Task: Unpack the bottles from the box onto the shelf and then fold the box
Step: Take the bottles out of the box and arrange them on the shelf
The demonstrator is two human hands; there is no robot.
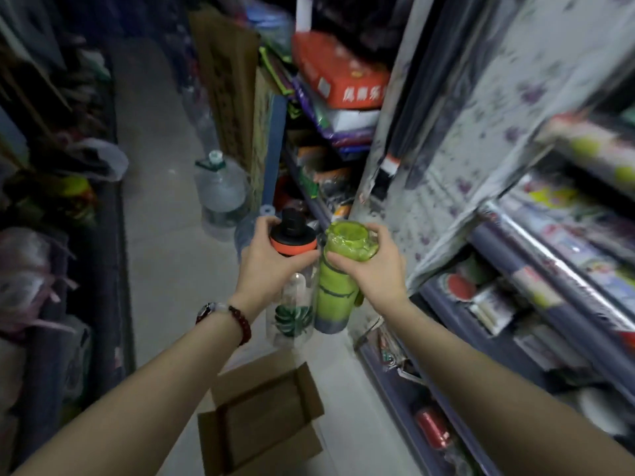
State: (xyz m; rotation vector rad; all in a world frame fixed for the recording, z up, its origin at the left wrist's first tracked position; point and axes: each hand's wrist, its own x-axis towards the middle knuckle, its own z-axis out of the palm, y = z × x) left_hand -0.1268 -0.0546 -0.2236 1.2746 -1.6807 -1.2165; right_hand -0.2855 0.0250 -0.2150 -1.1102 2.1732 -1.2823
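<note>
Two bottles are held up above the open, seemingly empty cardboard box (264,417): left hand (271,266) grasps the clear bottle (292,304), right hand (374,266) the green bottle (338,293).

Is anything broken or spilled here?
Nothing looks broken or spilled. The left hand holds a clear orange-capped bottle, the right hand a green bottle, above the open cardboard box.

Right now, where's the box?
Head view, bottom centre: the box sits open on the floor, below the two held bottles, between the forearms, left of the shelf.
</note>
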